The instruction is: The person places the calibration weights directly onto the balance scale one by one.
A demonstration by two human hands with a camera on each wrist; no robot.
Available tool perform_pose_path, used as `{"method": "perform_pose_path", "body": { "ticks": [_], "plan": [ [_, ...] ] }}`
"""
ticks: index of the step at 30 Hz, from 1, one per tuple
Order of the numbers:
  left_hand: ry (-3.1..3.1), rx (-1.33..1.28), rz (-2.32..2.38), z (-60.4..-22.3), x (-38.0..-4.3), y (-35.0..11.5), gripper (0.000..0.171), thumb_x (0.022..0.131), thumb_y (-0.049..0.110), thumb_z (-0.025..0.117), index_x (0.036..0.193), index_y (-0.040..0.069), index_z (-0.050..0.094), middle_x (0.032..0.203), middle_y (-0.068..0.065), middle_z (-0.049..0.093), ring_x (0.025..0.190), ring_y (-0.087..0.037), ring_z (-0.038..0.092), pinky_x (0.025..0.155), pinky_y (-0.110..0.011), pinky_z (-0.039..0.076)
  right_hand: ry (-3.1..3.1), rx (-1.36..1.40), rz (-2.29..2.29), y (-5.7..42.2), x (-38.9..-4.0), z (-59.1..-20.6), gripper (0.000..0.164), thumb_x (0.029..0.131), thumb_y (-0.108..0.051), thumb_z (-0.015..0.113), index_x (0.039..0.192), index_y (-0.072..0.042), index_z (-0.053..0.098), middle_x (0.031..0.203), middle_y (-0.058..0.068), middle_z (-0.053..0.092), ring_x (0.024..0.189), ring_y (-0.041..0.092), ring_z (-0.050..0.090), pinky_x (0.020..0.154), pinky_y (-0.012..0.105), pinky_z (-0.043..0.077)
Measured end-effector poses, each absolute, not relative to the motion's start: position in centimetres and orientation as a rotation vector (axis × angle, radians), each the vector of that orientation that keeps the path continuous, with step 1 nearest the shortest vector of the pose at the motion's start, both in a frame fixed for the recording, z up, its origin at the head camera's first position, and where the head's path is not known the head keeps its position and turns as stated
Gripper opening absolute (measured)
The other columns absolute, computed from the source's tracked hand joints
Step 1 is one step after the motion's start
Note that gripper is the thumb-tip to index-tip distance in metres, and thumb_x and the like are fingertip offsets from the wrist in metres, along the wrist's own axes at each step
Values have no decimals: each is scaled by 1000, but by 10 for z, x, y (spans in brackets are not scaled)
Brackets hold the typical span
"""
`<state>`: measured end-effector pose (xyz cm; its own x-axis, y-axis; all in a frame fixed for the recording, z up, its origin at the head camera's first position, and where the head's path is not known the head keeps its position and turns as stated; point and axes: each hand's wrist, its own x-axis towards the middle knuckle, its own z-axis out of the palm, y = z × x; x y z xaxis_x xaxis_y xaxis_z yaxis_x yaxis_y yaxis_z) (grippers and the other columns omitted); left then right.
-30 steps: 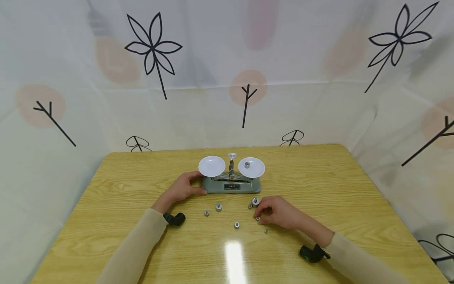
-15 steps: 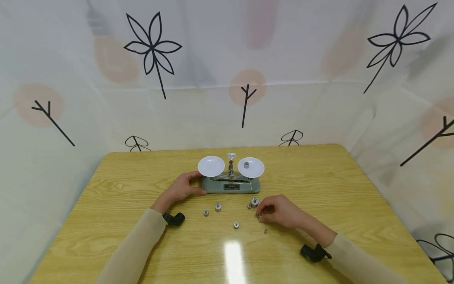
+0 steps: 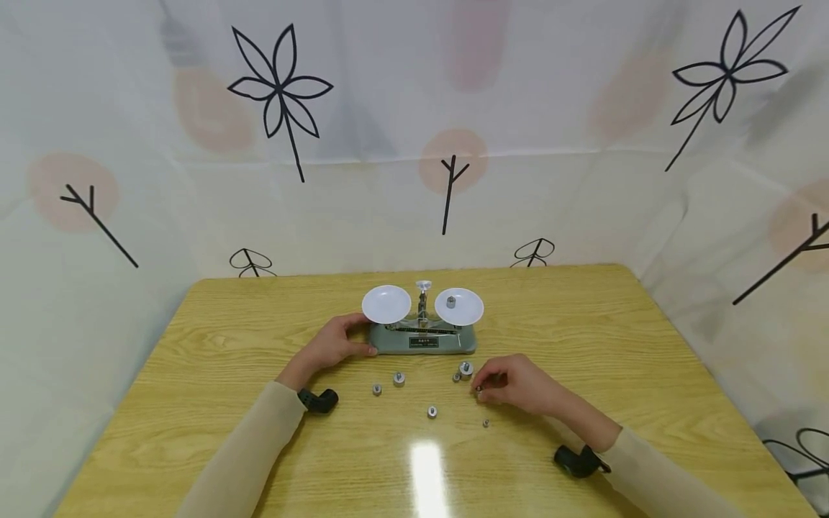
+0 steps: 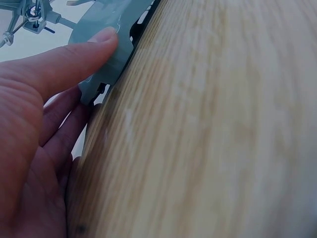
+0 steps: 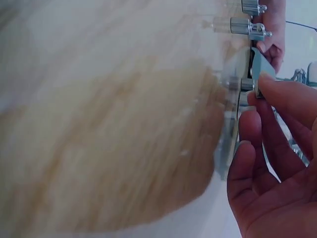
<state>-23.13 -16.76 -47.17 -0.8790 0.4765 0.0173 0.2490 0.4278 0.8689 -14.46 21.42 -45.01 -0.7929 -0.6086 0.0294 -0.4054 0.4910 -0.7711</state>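
Note:
A balance scale (image 3: 391, 343) with a grey-green base and two white pans stands towards the back of the table. My left hand (image 3: 332, 341) grips the base's left end, its thumb (image 4: 101, 42) on the front corner and its fingers reaching behind. One metal weight (image 3: 451, 303) sits in the right pan (image 3: 470, 311); the left pan (image 3: 386, 304) holds nothing. In front of the scale, thumb and index finger of my right hand (image 3: 518, 385) pinch a small metal weight (image 3: 478, 389), partly hidden by the fingertips.
A large weight (image 3: 466, 369) and a small weight (image 3: 456, 377) stand side by side left of my right hand. Other weights lie spread nearby: a medium weight (image 3: 399, 378), a smaller weight (image 3: 377, 389), another weight (image 3: 432, 412) and a tiny weight (image 3: 486, 423).
My right hand has taken the small weight between its fingertips and moved it slightly right and back, away from its earlier spot. The left hand and the scale stay in place.

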Motion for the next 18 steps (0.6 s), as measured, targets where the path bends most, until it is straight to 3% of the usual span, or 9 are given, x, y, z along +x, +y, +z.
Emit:
{"method": "perform_pose_path", "body": {
  "ticks": [18],
  "plan": [
    [2443, 644, 1440, -474, -232, -168, 61, 79, 13, 86, 134, 6, 61, 137, -8, 60, 136, -27, 43, 115, -49, 29, 2613, -955, -1214, 229, -152, -428, 14, 86, -4, 77, 99, -9, 75, 90, -5, 69, 79, 8, 60, 65, 26, 52]
  ]
}}
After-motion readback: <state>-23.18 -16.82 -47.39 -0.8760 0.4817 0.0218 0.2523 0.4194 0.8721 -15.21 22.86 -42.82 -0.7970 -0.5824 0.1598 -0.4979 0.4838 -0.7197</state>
